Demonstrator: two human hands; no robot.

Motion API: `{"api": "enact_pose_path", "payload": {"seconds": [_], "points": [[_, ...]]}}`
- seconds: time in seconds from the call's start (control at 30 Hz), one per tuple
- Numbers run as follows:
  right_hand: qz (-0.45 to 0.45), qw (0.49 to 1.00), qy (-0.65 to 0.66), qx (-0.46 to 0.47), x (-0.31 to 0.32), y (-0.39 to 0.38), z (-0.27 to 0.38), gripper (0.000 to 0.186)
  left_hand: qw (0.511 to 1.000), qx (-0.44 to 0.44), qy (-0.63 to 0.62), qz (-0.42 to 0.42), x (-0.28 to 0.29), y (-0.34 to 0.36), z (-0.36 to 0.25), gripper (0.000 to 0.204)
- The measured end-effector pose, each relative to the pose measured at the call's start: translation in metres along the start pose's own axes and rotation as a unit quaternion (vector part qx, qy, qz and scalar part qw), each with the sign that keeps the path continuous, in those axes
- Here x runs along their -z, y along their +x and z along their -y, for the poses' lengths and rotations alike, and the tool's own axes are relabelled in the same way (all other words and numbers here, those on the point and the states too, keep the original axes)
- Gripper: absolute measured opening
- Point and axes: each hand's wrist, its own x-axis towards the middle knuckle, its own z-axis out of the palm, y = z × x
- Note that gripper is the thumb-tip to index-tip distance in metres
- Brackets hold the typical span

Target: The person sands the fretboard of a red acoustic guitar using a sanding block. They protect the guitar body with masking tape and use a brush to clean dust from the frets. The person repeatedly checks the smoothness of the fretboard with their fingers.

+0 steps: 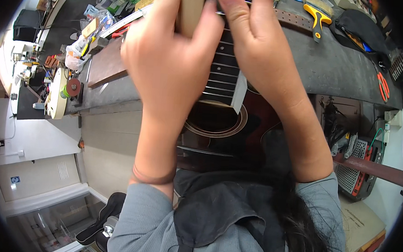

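A dark red acoustic guitar (276,112) lies in front of me, its fretboard (221,67) running away from me toward the top edge. White tape or paper (239,93) lines the right side of the fretboard's end, near the sound hole. My left hand (169,54), smeared by motion, is closed round a pale wooden block (190,10) at the left edge of the neck. My right hand (257,37) grips the neck farther up, its thumb pressed on the fretboard and its fingertips partly out of view. No strings show over the frets.
The dark workbench (325,64) holds a yellow-handled brush (317,17), red-handled pliers (383,86), a black bag (362,29) and a brown wooden board (108,62). Plastic bags and bottles crowd the far left. An amplifier (353,167) stands low at right; a black guitar case (103,217) is behind left.
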Motion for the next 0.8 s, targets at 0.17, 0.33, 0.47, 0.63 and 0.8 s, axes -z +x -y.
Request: {"api": "enact_pose_path", "payload": {"seconds": [0.17,0.33,0.47,0.63,0.8], "points": [[0.01,0.998,-0.048,-0.026,0.003,-0.002,0.015,0.059,0.993,-0.08,0.09,-0.004,0.011,-0.044,0.017,0.079],[0.002,0.997,-0.078,-0.019,0.003,0.001,-0.005,0.065,0.994,-0.07,0.085,0.028,0.029,-0.078,0.026,0.08],[0.015,1.0,0.027,-0.006,0.005,0.002,0.003,0.058,0.996,-0.055,0.067,-0.008,0.001,-0.001,0.009,0.062],[-0.009,0.998,-0.058,-0.036,0.004,-0.002,0.017,0.059,0.991,-0.065,0.11,0.032,0.023,-0.063,0.013,0.078],[-0.002,0.998,-0.047,-0.033,0.002,-0.001,0.032,0.058,0.992,-0.067,0.104,0.001,0.021,-0.069,0.022,0.074]]}}
